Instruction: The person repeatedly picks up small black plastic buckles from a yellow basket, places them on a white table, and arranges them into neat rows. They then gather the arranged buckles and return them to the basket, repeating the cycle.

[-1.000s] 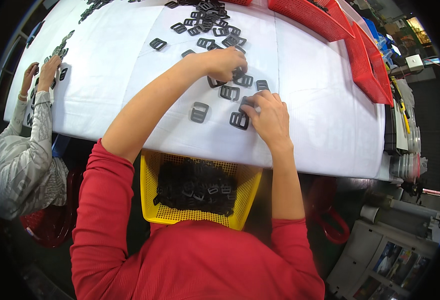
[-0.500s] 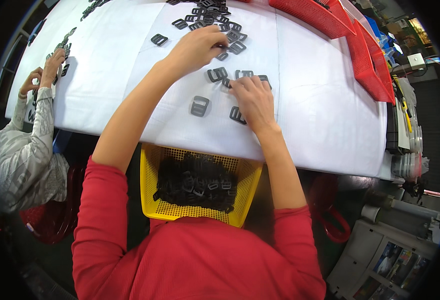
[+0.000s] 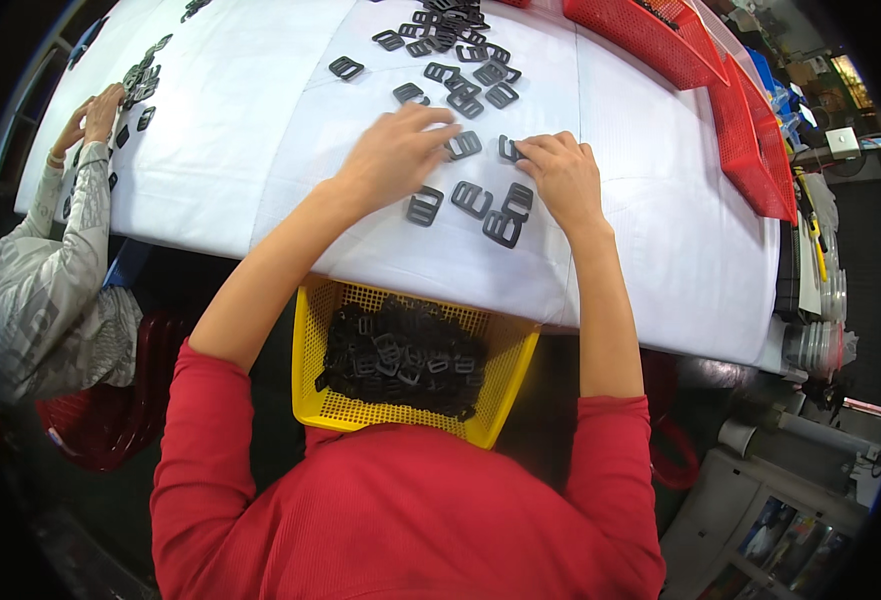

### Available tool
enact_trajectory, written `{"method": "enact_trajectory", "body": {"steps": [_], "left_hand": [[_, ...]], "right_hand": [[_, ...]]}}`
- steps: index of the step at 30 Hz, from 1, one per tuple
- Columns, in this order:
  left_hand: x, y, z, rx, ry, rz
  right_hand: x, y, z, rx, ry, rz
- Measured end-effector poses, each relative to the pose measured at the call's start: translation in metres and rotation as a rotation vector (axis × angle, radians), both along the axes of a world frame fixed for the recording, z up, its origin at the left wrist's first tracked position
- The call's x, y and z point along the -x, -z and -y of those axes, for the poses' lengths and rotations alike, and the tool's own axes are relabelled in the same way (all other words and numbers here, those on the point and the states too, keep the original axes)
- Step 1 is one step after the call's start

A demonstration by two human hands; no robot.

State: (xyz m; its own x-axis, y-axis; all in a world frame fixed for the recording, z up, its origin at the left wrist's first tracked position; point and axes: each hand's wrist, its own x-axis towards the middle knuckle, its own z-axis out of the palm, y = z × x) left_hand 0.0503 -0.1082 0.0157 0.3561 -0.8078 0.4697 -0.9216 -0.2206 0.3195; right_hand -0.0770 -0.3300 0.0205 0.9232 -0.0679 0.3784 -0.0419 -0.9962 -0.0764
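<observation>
My left hand (image 3: 397,158), slightly blurred, is bent over the white table with its fingertips at the edge of a dark grey plastic strap buckle (image 3: 464,146). To the right, my right hand (image 3: 566,182) pinches another strap buckle (image 3: 508,149) by its right side. Nearer to me lie several loose buckles: a slotted one (image 3: 424,206), one beside it (image 3: 471,199), and a close pair with one (image 3: 501,229) at the front. Beyond my hands, more buckles are scattered up to a heap (image 3: 450,22) at the far edge of view.
A yellow perforated basket (image 3: 305,395) of black buckles sits at the table's near edge, against my body. Red baskets (image 3: 750,150) line the right side of the white-covered table (image 3: 660,260). At left, another person's hands (image 3: 100,112) work at a separate buckle pile (image 3: 140,80).
My left hand has come back toward me from the far heap. My right hand has shifted right and slightly away. More buckles now lie in the near group.
</observation>
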Motion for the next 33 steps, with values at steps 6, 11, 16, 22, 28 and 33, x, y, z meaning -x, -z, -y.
{"method": "enact_trajectory", "body": {"steps": [6, 11, 16, 22, 28, 33], "left_hand": [[-0.006, 0.016, 0.032, 0.030, -0.013, -0.143], [-0.004, -0.010, 0.020, -0.003, -0.165, -0.406], [-0.029, -0.004, 0.016, 0.051, -0.246, -0.155], [-0.025, 0.008, 0.061, -0.102, -0.223, 0.109], [-0.031, 0.013, 0.073, -0.128, -0.186, 0.105], [-0.046, -0.001, 0.041, 0.219, -0.247, -0.398]], "right_hand": [[-0.004, -0.021, -0.002, -0.476, 0.198, -0.163], [0.024, -0.019, 0.027, -0.410, 0.155, 0.002], [0.039, -0.018, 0.005, -0.259, 0.188, -0.130], [0.045, -0.018, -0.003, -0.060, 0.160, -0.117], [0.038, -0.045, 0.017, -0.558, 0.386, -0.317], [-0.011, -0.027, 0.003, -0.475, 0.095, 0.001]]}}
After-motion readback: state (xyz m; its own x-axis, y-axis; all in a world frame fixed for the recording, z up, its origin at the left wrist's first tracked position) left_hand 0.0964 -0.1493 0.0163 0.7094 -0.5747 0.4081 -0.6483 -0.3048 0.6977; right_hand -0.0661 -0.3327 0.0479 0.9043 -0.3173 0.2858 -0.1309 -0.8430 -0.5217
